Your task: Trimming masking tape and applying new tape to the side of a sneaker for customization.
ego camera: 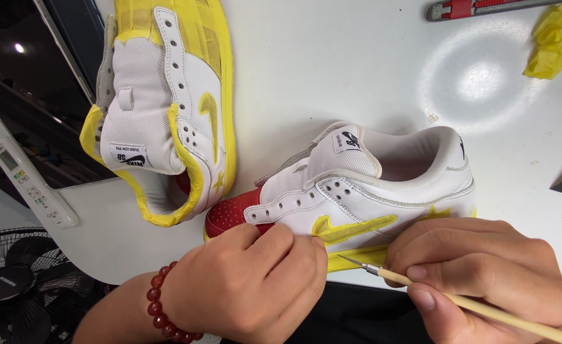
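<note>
At the lower left of the frame stands a black fan (13,286), partly cut off by the edge. Above it, a white remote control (32,185) lies at the left edge of the white table (332,70).

In the upper left, a white shoe (166,108) lies on the table, its sole and edges wrapped in yellow tape.

At lower centre, the left hand (249,280), with a red bead bracelet (163,309) at the wrist, presses its fingertips against the near side of a second shoe (364,191). The fingers are curled together on the shoe's side, steadying it; nothing is held inside the hand.

This second shoe sits at the centre of the frame, on its sole near the front edge of the table. It is white with a red toe and a yellow taped emblem on its side, and yellow tape along the sole.

At lower right, the right hand (485,274) is clamped on a craft knife (459,302) with a pale wooden handle. Its metal blade points left, just beside the taped sole.

In the upper right lie a red and grey tool (478,7) and a crumpled wad of yellow tape (558,41), well apart from the hands.
</note>
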